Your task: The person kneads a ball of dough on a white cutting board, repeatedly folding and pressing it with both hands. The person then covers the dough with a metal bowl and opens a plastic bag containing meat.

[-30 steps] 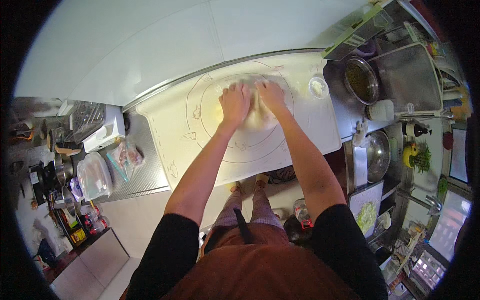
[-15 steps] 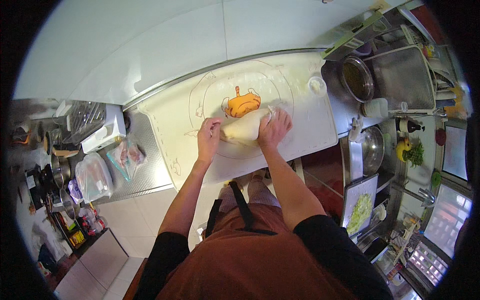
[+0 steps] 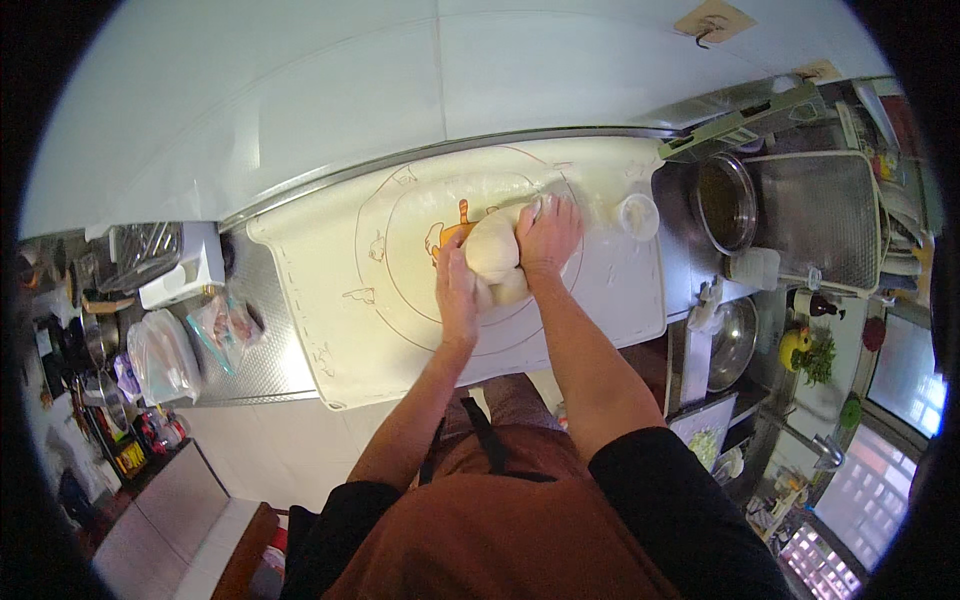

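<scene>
A pale lump of dough (image 3: 492, 250), folded over on itself, lies on the white kneading mat (image 3: 600, 290). My left hand (image 3: 458, 295) presses along its left side, fingers curled against it. Over its right end lies my right hand (image 3: 550, 237), with fingers bent round the dough. Between them the dough bulges up in a rounded fold with a crease below. An orange cartoon animal (image 3: 447, 238) printed on the mat is partly covered by the dough and left hand. Near the mat's right end stands a small white tub (image 3: 637, 216).
Bagged food (image 3: 225, 332) and a white appliance (image 3: 185, 275) stand on the metal counter at left. To the right are a steel pot (image 3: 724, 203), a metal tray (image 3: 815, 220), a steel bowl (image 3: 735, 343) and a board (image 3: 705, 430) with chopped greens. A wall (image 3: 330, 90) rises behind the mat.
The stretched dough has been folded into a shorter, rounder lump. My left hand has moved right and closer to my right hand. The whole view has shifted slightly.
</scene>
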Demonstrator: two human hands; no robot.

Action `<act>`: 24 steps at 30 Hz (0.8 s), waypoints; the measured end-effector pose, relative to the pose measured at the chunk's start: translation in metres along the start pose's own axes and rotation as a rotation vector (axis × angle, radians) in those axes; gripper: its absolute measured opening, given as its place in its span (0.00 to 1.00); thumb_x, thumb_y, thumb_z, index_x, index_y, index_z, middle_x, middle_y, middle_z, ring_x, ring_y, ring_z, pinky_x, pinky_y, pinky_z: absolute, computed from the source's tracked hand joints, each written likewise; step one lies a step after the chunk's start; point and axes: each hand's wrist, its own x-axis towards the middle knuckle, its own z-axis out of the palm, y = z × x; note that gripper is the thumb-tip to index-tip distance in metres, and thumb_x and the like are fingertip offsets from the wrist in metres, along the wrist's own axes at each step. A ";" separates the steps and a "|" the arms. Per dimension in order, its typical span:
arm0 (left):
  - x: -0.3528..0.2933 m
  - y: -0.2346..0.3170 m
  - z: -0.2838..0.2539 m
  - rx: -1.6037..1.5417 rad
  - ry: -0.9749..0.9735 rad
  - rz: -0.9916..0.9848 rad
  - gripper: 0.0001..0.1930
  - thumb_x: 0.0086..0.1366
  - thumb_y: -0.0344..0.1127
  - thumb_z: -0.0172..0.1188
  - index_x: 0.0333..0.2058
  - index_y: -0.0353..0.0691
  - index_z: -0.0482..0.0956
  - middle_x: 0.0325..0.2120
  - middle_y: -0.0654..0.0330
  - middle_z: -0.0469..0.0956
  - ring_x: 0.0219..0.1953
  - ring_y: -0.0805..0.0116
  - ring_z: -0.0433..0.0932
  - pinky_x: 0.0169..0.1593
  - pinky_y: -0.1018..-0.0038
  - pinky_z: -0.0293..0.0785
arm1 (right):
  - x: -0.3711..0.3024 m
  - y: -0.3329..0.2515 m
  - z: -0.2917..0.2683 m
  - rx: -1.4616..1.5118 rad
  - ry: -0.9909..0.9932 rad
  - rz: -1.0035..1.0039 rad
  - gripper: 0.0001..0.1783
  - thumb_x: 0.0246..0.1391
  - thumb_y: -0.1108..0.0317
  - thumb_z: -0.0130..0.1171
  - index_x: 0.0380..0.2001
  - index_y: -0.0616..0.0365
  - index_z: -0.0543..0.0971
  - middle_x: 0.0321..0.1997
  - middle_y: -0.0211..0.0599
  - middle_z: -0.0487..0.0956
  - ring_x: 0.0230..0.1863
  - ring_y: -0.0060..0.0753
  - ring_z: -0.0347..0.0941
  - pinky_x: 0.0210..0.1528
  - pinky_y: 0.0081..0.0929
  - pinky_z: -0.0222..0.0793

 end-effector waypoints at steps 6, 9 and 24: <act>-0.068 0.026 0.078 -0.205 0.117 -0.198 0.35 0.74 0.47 0.45 0.70 0.31 0.48 0.69 0.44 0.52 0.72 0.52 0.50 0.73 0.64 0.43 | 0.038 0.021 0.022 0.106 -0.215 -0.158 0.18 0.52 0.54 0.53 0.32 0.58 0.81 0.43 0.45 0.81 0.47 0.46 0.76 0.50 0.43 0.71; -0.092 0.023 0.074 -0.137 0.024 -0.134 0.35 0.74 0.47 0.46 0.70 0.30 0.50 0.68 0.42 0.54 0.69 0.53 0.55 0.72 0.65 0.47 | 0.052 0.018 0.001 0.086 -0.262 -0.449 0.20 0.58 0.53 0.50 0.34 0.59 0.81 0.40 0.48 0.82 0.43 0.49 0.79 0.46 0.44 0.74; -0.090 0.006 -0.020 0.751 0.029 0.586 0.19 0.64 0.33 0.53 0.53 0.41 0.77 0.55 0.50 0.72 0.61 0.44 0.65 0.63 0.52 0.61 | -0.145 0.016 -0.101 0.562 0.096 -0.423 0.22 0.50 0.64 0.58 0.49 0.58 0.76 0.48 0.41 0.73 0.50 0.50 0.68 0.52 0.50 0.61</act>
